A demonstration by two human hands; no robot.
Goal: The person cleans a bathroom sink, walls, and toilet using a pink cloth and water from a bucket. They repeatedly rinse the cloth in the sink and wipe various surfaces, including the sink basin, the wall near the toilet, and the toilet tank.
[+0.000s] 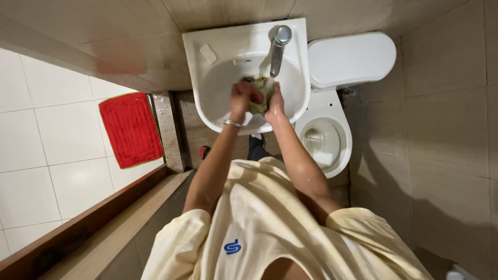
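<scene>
Here, seen from above:
Sink: white basin against the tan wall; it holds both hands and a wad of greenish cloth, with a white soap bar lying on its back rim.
Tap: chrome spout reaching out over the basin, its end just above the cloth.
Left hand: closed around the cloth's left side, a metal bangle on the wrist.
Right hand: pressed tight against the cloth's right side.
Toilet: white, seat open, standing just beside the sink's right edge.
Room: a narrow strip of floor lies before the sink; a red mat lies on white tiles left, beyond a stone sill.
Cloth: crumpled, pale green-yellow, wet-looking, bunched between the two hands.
</scene>
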